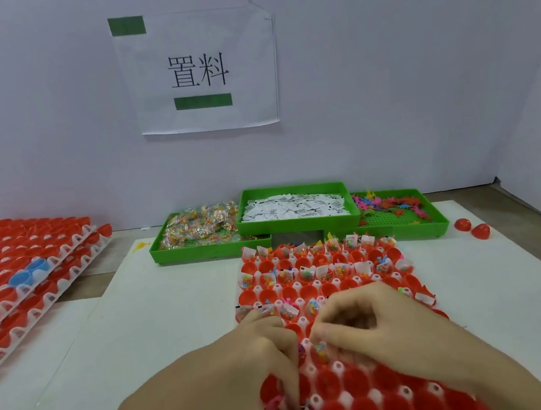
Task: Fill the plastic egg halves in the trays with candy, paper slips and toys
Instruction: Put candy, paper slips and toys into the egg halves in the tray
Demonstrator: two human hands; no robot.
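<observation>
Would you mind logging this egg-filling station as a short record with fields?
work tray: egg tray of red egg halves, far rows filled, near rows empty
left hand: left hand over the tray, pinching small pink toys
right hand: right hand fingers curled by a candy packet
supplies: candy bin, paper slip bin, toy bin
spare stock: stacked egg trays at left
strays: two loose red halves at right

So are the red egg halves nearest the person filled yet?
Empty. The nearest red egg halves show only bare red insides, while the far rows of the same tray hold candy, paper slips and toys.
</observation>
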